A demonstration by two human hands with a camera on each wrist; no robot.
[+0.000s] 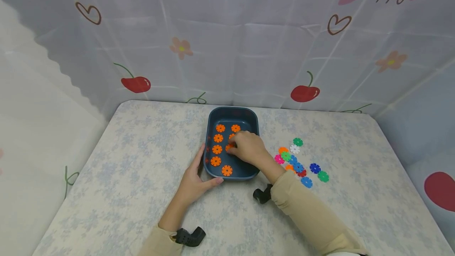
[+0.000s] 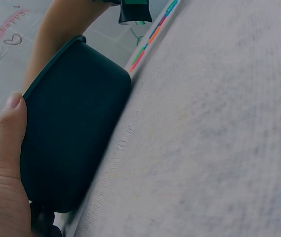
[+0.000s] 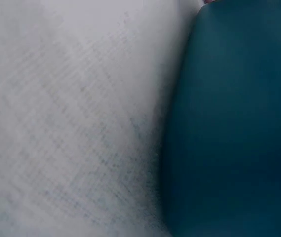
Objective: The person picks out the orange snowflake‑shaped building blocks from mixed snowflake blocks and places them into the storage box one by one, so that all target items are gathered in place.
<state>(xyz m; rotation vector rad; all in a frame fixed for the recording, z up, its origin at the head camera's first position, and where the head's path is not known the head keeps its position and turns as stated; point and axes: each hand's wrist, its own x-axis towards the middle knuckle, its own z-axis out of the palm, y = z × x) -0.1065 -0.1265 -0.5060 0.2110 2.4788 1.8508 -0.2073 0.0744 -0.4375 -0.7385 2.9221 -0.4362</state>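
A dark blue rectangular box [image 1: 232, 111] stands on the table, with several orange notched plastic discs [image 1: 220, 128] laid out in rows on its floor. My left hand [image 1: 193, 185] holds the box at its near left corner, fingers along the left wall and thumb at the front rim. In the left wrist view, that thumb [image 2: 13, 116] lies against the box's wall [image 2: 76, 123]. My right hand [image 1: 250, 147] reaches inside over the right wall and pinches an orange disc [image 1: 228, 148] close over the floor. Its fingers hide part of the right row.
Right of the box lies a loose group of notched discs in blue, green, pink, red, white and orange, among them a green disc [image 1: 323, 176]. The table [image 1: 149, 145] has a pale patterned cover. A printed curtain [image 1: 227, 50] hangs behind it.
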